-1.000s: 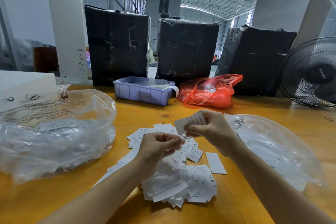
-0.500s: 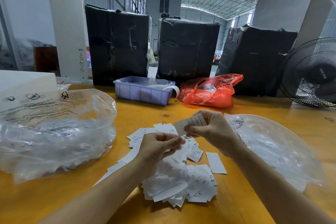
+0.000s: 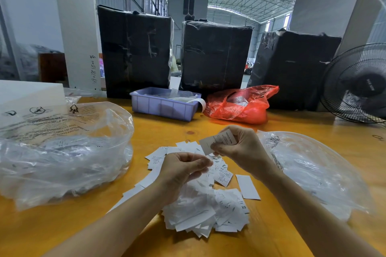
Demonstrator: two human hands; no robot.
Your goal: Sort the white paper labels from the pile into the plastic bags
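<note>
On the yellow wooden bench (image 3: 208, 127) lay a pile of white labels (image 3: 208, 208), loose and overlapping. Above it the right hand (image 3: 242, 148) pinched a small stack of labels (image 3: 217, 141), held tilted with print showing. The left hand (image 3: 181, 171) hovered just below and beside it, thumb and fingers curled together; whether it held a label could not be told. A clear plastic bag (image 3: 62, 152) sat to the left of the pile, and another clear bag (image 3: 313, 173) lay to the right. Farther back stood a lilac tray (image 3: 163, 106), a red bag (image 3: 240, 104), three black wrapped bales (image 3: 215, 54) and a black fan (image 3: 357, 83).
</note>
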